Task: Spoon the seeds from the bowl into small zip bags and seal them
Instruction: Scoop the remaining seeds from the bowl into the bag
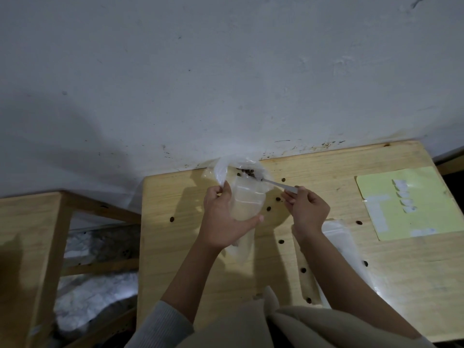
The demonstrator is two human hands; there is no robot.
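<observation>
near the table's [200, 285] far edge, a small zip bag [247, 200] is gripped upright by the left hand [223, 217] so its mouth stays open; a spoon [278, 185] is pinched by the right hand [307, 209], reaching into the seeds [247, 172] behind.

A stained, scuffed white plaster wall [226, 71] fills the upper frame. Below it stands a pale wooden counter [376, 272]; a second light wooden table [27, 234] sits lower left, dimly lit.

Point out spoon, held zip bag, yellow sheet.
spoon [281, 185], head view, on its handle
zip bag [247, 202], head view, on its clear front
yellow sheet [376, 183], head view, on its bare upper left
</observation>
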